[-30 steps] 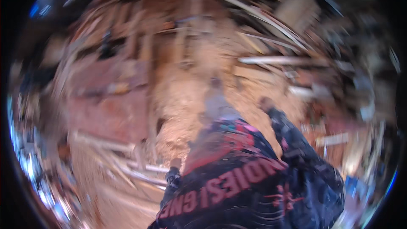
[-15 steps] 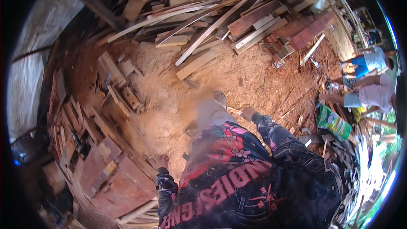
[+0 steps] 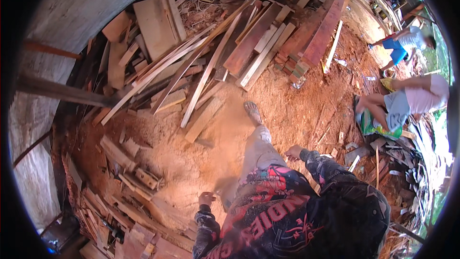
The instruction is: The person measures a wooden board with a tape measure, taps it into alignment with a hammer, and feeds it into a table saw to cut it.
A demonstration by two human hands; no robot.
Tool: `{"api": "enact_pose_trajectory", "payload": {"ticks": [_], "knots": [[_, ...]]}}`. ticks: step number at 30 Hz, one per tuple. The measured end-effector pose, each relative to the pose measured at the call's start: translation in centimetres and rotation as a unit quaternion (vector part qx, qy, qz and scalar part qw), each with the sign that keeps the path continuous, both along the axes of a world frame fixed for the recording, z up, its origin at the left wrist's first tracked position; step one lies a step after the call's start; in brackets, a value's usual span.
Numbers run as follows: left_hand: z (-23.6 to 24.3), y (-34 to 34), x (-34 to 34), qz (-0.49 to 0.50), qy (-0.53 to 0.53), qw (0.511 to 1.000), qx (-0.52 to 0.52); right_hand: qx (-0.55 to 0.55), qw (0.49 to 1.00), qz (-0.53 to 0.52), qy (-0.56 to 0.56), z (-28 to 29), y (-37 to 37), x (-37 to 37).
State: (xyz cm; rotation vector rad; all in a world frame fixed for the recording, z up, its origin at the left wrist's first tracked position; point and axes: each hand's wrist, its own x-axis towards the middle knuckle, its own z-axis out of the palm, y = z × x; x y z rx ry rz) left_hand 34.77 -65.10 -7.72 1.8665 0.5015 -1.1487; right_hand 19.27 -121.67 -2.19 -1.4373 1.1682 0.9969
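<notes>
My left hand (image 3: pixel 207 198) hangs low in the centre, beside my trouser leg, fingers loosely bent and apart, holding nothing. My right hand (image 3: pixel 292 153) is at my other side over sawdust, its fingers curled; what they hold, if anything, is too small to tell. My bare foot (image 3: pixel 251 112) is forward on the sawdust floor (image 3: pixel 306 115). Ahead lie loose pale battens (image 3: pixel 194 112), a short board (image 3: pixel 205 120) and stacked reddish planks (image 3: pixel 323 24). Offcuts (image 3: pixel 115 151) lie to my left.
Two people are at the right: one (image 3: pixel 414 38) in blue shorts, another (image 3: pixel 429 96) in pink, beside a green sack (image 3: pixel 371 127). A dark beam (image 3: pixel 62 91) and pale sheeting (image 3: pixel 62 33) edge the left. Scrap wood (image 3: pixel 407 163) is piled at the right.
The view has swung, bringing more of the wood pile and left sheeting in. My leg has stepped forward. My left hand has left the area by the boards; the person in pink has shifted.
</notes>
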Motion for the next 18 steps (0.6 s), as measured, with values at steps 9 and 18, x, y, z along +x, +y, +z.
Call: {"api": "enact_pose_trajectory", "payload": {"ticks": [9,18], "knots": [[-5.5,-31.3,17.3,-0.269,-0.053,0.961,0.033,0.004,0.973,-0.086,-0.213,-5.3,-18.6,16.6],[-24.1,-77.0,55.0,-0.298,-0.353,0.885,0.054,-0.056,0.893,-0.443,0.062,-3.3,-20.4,-5.2]]}}
